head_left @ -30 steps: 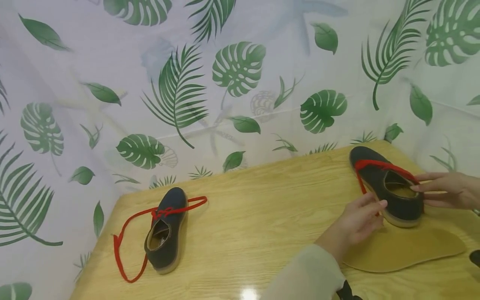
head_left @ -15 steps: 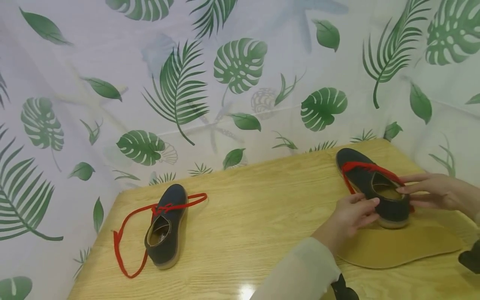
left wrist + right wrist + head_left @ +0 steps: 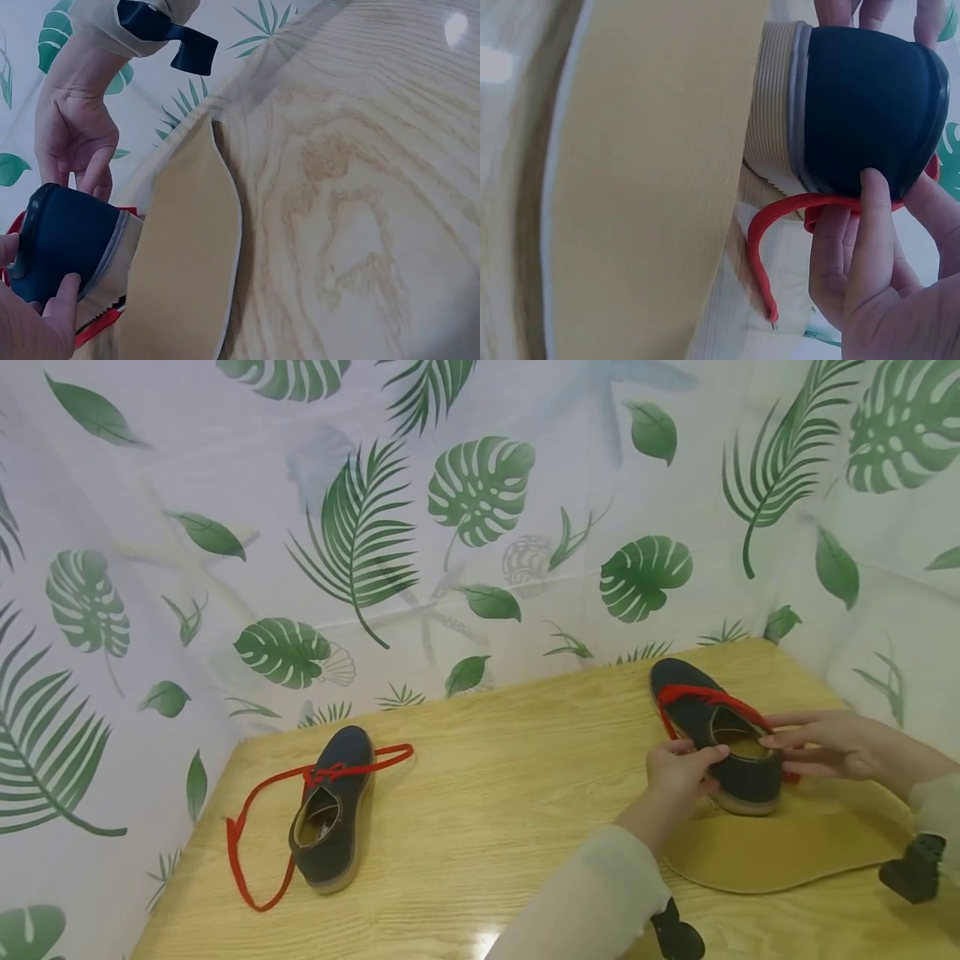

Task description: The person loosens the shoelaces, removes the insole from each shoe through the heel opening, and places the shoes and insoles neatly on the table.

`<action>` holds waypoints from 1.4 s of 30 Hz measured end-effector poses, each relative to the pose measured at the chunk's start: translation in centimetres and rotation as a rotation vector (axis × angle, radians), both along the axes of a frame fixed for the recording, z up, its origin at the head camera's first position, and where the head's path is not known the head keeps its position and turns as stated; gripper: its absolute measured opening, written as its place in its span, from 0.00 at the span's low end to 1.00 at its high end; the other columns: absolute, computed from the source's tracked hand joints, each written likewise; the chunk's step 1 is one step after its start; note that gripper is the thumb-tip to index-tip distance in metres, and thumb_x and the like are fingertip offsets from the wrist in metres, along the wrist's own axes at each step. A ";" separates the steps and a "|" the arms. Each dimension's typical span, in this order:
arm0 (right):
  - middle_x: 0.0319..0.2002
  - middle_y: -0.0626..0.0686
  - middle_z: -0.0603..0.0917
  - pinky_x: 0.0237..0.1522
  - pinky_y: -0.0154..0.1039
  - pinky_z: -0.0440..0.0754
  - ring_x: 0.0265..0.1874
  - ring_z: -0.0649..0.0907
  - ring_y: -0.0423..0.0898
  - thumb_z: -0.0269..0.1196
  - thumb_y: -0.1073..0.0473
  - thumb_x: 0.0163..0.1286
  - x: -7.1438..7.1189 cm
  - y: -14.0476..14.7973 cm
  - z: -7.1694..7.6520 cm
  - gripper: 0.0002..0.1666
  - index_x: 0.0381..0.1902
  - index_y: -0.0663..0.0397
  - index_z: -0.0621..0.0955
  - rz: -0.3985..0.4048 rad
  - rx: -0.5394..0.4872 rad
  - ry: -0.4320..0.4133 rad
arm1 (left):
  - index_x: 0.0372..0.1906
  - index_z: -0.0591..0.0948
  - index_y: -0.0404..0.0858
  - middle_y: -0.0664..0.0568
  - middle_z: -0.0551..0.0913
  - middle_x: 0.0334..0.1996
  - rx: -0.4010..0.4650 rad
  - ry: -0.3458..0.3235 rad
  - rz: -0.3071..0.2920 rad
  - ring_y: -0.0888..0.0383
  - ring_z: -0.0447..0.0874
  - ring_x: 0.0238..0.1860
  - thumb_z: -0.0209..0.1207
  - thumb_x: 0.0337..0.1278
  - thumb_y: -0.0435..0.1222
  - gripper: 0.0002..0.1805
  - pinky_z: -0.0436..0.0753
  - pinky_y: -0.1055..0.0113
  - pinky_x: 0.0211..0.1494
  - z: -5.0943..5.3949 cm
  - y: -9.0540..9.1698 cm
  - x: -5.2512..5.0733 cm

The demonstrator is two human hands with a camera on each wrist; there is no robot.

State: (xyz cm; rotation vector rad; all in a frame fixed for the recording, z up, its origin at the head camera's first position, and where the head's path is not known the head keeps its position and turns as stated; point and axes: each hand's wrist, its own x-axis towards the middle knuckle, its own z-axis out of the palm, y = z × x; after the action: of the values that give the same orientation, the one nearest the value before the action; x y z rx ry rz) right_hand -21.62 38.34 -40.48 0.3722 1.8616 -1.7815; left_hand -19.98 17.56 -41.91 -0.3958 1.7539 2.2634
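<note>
Gripping navy shoe (image 3: 750, 781) at the heel with both hands. Shoe is toward the right end of the desk (image 3: 502, 793), sole down, toe pointing away from the person and angled left.

Left hand (image 3: 675, 777): on the shoe's left side, thumb at the collar rim, fingers bent against the outside of the heel. Pinching it.

Right hand (image 3: 832, 743): on the opposite side, thumb at the collar opening, fingers along the outer wall. Also pinching. Right wrist view has one fingertip pressed on the side of the heel, next to the lace.

Red lace (image 3: 708, 695): lies across the shoe's upper and runs back to the right-hand side of the collar; one strand drops down the left side. Lace end (image 3: 755, 244) hangs past the sole near the right fingers.

Tan sheet (image 3: 783, 852): flat, curved outline, pale edge, right behind the heel on the person's side. Can't tell if the sole touches it.

Other shoe (image 3: 348, 818): well apart, left part of desk, upright, toe away from the person, matching dark colour. Its own red lace (image 3: 236, 832) makes a big loop on the desk to the left and a smaller one sticking out right.

Both arms: light sleeves (image 3: 592, 893), black wrist mounts (image 3: 911, 870). Backdrop (image 3: 540, 610) behind desk: white cloth, green leaf print, faint starfish and shells.
</note>
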 end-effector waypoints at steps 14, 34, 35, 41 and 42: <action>0.35 0.45 0.82 0.39 0.35 0.84 0.36 0.82 0.39 0.63 0.62 0.65 -0.8 -2.1 -0.2 0.14 0.30 0.31 0.78 0.043 -0.006 0.074 | 0.46 0.77 0.39 0.44 0.75 0.45 0.056 -0.051 -0.001 0.47 0.82 0.36 0.65 0.41 0.18 0.24 0.83 0.45 0.42 -0.1 -1.9 -1.6; 0.34 0.44 0.82 0.40 0.37 0.84 0.36 0.82 0.39 0.66 0.60 0.63 -1.3 -5.5 0.6 0.32 0.63 0.59 0.67 0.081 0.060 0.091 | 0.49 0.80 0.46 0.42 0.80 0.36 0.047 -0.143 -0.057 0.50 0.83 0.40 0.68 0.41 0.22 0.26 0.85 0.53 0.40 -0.6 -5.7 -3.0; 0.34 0.45 0.82 0.40 0.37 0.85 0.35 0.83 0.39 0.66 0.59 0.62 -1.3 -5.8 0.7 0.39 0.66 0.65 0.62 0.068 0.077 0.096 | 0.49 0.80 0.46 0.42 0.80 0.36 0.047 -0.140 -0.055 0.50 0.83 0.40 0.68 0.41 0.22 0.26 0.85 0.53 0.40 -0.6 -5.9 -3.0; 0.33 0.46 0.82 0.40 0.38 0.85 0.35 0.83 0.40 0.65 0.60 0.63 -1.4 -7.3 0.8 0.46 0.69 0.71 0.54 0.059 0.126 0.118 | 0.50 0.80 0.44 0.42 0.81 0.37 0.068 -0.118 -0.038 0.50 0.83 0.40 0.67 0.42 0.22 0.27 0.85 0.51 0.42 -0.9 -6.8 -3.0; 0.34 0.46 0.81 0.41 0.38 0.85 0.35 0.83 0.40 0.65 0.60 0.63 -1.4 -7.5 0.8 0.46 0.69 0.71 0.53 0.066 0.128 0.129 | 0.51 0.80 0.44 0.42 0.80 0.37 0.073 -0.114 -0.038 0.50 0.83 0.40 0.66 0.42 0.21 0.27 0.85 0.51 0.42 -0.9 -7.0 -3.0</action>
State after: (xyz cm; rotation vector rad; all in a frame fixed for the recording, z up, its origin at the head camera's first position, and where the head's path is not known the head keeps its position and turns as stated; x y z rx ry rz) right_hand -23.07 30.82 -39.70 0.2447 2.0600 -1.6829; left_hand -22.94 10.58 -42.80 -0.4638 1.6047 2.2246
